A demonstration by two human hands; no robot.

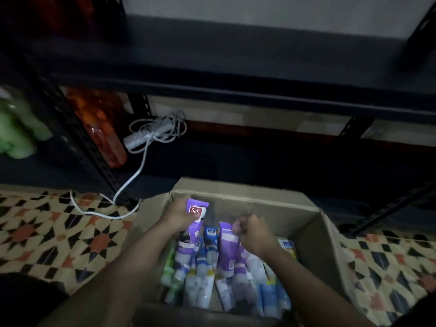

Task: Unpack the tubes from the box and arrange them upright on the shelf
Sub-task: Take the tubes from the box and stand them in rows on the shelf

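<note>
We are at the picking step. Both hands are down in the box (325,244), which stands on the tiled floor (47,227) just in front of the dark shelf (236,74).

Our left hand (179,214) is curled round a purple tube (197,210) near the box's far left corner, with its label facing us. Its lower end reaches down among the others. Our right hand (253,234) has its fingers bent and pinches the top edge of a second tube (227,246), also purple, near the middle of the box. Blur keeps us from judging how firm that pinch is.

The other tubes (205,274) lie packed side by side on the bottom, from the left wall across to the right. The box looks nearly full and we see no tubes on the shelf boards in view, so we judge the job barely begun.

Next we should lift both tubes clear over the far wall and carry them up to a shelf board. Each needs turning to stand on its flat cap end, set close together so they prop one another. A white cable (132,180) trails from the shelf's left end to the floor by the box's far left corner, so the left hand should rise clear of it.
</note>
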